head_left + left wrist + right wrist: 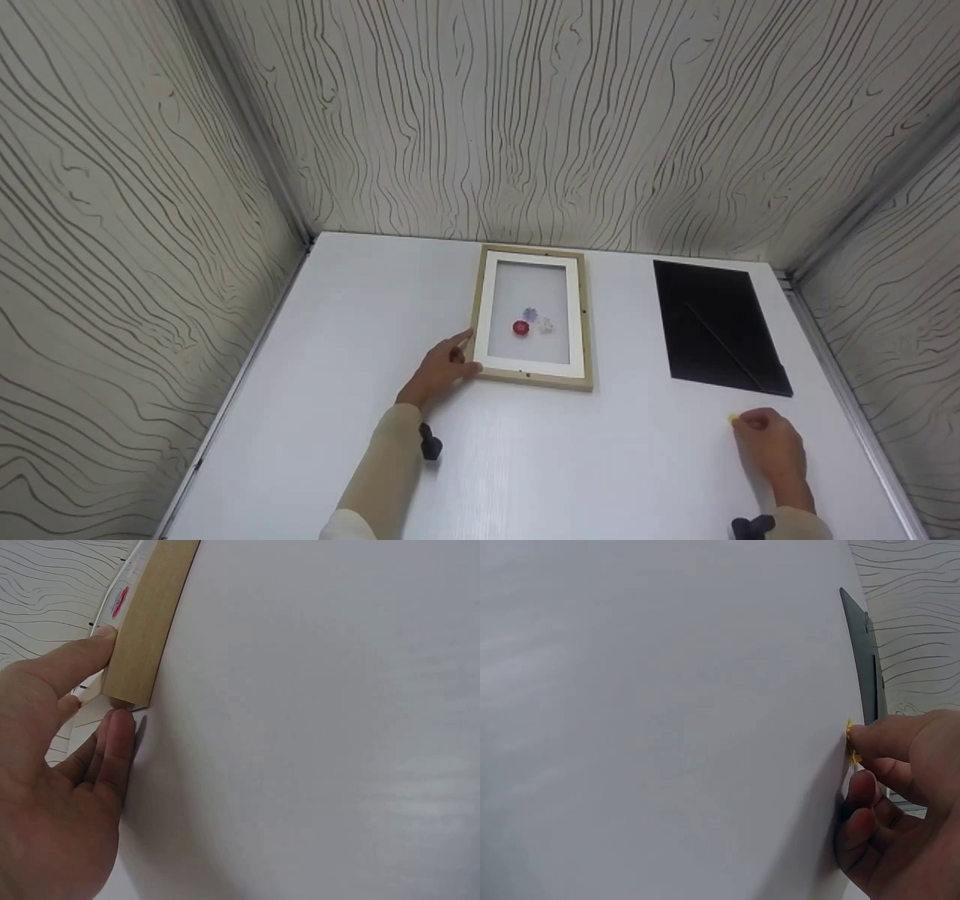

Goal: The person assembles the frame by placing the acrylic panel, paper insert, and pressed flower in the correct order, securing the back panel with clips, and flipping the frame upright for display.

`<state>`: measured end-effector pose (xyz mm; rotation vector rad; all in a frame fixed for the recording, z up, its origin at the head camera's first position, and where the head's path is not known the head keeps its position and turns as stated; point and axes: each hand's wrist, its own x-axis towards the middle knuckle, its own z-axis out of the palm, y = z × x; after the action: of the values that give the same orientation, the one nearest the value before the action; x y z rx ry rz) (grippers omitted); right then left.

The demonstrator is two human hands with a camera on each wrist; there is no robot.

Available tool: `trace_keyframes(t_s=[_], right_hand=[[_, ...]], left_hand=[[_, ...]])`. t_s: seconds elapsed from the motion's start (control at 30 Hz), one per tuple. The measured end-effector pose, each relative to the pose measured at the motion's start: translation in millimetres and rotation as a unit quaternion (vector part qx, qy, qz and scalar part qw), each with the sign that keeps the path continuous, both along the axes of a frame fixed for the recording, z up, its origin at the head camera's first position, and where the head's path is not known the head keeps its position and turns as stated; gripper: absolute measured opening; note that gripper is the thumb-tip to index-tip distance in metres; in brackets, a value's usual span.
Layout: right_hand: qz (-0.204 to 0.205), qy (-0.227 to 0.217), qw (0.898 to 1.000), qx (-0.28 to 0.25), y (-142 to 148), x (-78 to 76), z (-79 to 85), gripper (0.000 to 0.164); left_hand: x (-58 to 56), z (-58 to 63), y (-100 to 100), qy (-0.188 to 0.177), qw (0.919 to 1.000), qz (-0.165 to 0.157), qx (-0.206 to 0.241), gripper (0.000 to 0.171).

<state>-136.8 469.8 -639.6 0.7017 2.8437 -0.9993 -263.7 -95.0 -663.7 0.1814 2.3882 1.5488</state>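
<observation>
A light wooden picture frame with a white mat lies flat on the white table. Within its mat opening are a red flower, a blue flower and a white flower. My left hand holds the frame's near left corner, the thumb at the near edge and the index finger along the left side. In the left wrist view, the thumb lies against the wooden edge. My right hand pinches a small yellow flower close to the tabletop, off to the right of the frame.
A black backing board with a thin stand strip lies right of the frame, just beyond my right hand. Wood-grain patterned panels enclose the table at the back and sides. Dark devices sit at both wrists.
</observation>
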Motion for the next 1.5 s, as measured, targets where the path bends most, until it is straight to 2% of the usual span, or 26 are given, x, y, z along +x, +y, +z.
trace_keyframes(t_s=[0.17, 0.43, 0.63, 0.9, 1.07, 1.27, 1.5], right_hand=[[-0.011, -0.003, 1.0, -0.012, 2, -2.4, 2.3, 0.041], [-0.007, 0.01, 1.0, 0.002, 4, -3.7, 1.5, 0.042], [-0.003, -0.001, 1.0, 0.007, 4, -4.6, 3.5, 0.045], [-0.009, -0.025, 1.0, 0.007, 4, -7.8, 5.1, 0.049], [-0.016, -0.006, 1.0, -0.013, 6, -8.5, 2.9, 0.048], [-0.013, 0.038, 0.999, -0.02, 7, -11.1, -1.4, 0.037], [-0.007, 0.029, 0.999, -0.038, -1, -19.0, 6.6, 0.039]], left_hand=[[-0.2, -0.5, 0, 0.001, 1.0, 0.003, -0.009, 0.079], [-0.7, -1.6, 0, 0.0, 0.9999, 0.008, -0.014, 0.079], [-0.1, 0.7, 1, -0.008, 0.9998, 0.013, -0.009, 0.08], [-0.6, 0.6, 0, 0.013, 0.9998, -0.008, -0.012, 0.079], [-0.9, 0.4, -1, 0.02, 0.9997, -0.014, -0.005, 0.078], [0.5, 1.3, 1, 0.015, 0.9998, -0.005, -0.008, 0.079], [1.6, 2.2, 2, 0.011, 0.9999, -0.001, -0.011, 0.079]])
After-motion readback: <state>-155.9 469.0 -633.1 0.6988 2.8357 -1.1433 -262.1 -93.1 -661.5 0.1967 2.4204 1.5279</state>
